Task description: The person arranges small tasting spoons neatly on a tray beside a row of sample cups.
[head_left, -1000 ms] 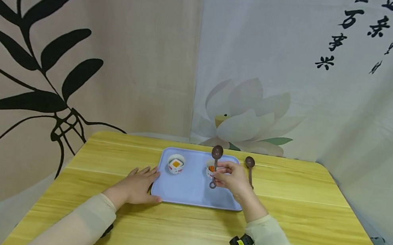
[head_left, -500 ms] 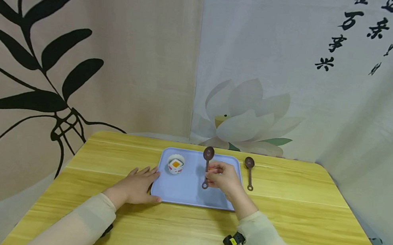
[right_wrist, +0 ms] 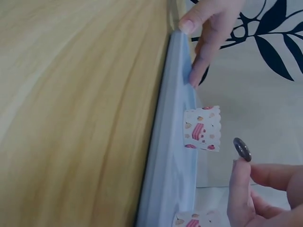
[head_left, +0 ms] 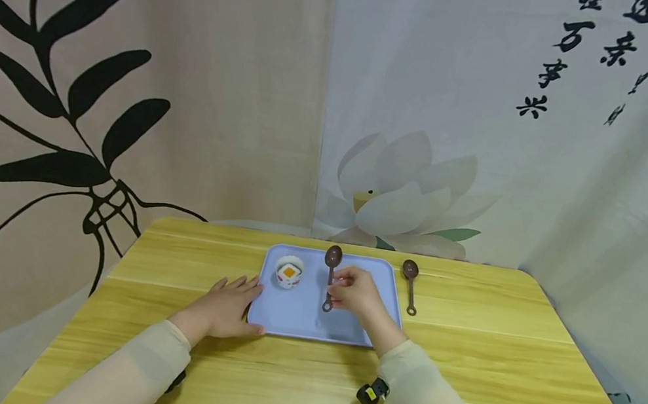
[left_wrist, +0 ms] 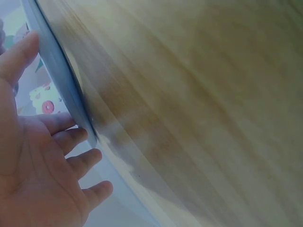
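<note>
Between thumb and fingertips, my right hand point(head_left: 357, 294) pinches a brown spoon point(head_left: 333, 256) by its handle, bowl end up, over the right half of a light blue tray point(head_left: 296, 321). My left hand point(head_left: 226, 309) rests at the tray's left edge, fingers spread and straight. A small patterned paper cup point(head_left: 288, 282), holding something white topped with an orange square, stands at the tray's back left. The second cup point(right_wrist: 196, 220) is hidden behind my right hand in the head view; part of it shows at the bottom of the right wrist view.
Another brown spoon point(head_left: 411, 272) lies on the wooden table point(head_left: 474, 349) just right of the tray. Printed fabric point(head_left: 253, 89) hangs behind the table's back edge. A black wrist camera point(head_left: 372, 393) sits at my right sleeve.
My right hand has moved left over the tray with the spoon, now covering the right cup's place. The spoon on the table shows fully. My left hand stays put.
</note>
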`<state>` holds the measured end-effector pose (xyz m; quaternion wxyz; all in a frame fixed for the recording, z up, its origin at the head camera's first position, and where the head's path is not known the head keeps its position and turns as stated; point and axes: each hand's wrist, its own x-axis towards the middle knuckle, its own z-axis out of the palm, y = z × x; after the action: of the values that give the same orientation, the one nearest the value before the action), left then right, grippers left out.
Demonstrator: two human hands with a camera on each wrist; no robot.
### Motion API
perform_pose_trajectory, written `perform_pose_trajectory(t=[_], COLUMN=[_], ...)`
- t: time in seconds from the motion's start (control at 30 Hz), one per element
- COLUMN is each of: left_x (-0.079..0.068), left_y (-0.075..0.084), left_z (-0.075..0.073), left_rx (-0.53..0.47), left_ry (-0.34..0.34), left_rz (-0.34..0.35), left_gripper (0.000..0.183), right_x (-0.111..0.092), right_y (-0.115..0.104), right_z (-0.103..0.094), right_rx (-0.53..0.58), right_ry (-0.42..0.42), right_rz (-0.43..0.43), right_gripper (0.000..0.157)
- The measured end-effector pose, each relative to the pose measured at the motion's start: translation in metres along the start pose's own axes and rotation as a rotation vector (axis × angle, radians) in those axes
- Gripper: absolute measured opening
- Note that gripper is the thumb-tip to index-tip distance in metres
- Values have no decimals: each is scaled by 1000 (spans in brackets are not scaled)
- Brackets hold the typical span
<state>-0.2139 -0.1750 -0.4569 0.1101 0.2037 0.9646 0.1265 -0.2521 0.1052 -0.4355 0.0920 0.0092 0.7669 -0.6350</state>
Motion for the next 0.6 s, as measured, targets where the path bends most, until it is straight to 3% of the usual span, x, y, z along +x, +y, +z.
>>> perform_pose_trajectory(t=[0.6], left_x=[0], left_y=[1], left_z=[0], left_rx=[-10], left_ry=[2], left_rz=[5], left_gripper=[99], right_x=[6], right_y=[12], right_z=[22], right_rx=[-109], right_ry=[-26], right_rz=[-2], right_gripper=[28])
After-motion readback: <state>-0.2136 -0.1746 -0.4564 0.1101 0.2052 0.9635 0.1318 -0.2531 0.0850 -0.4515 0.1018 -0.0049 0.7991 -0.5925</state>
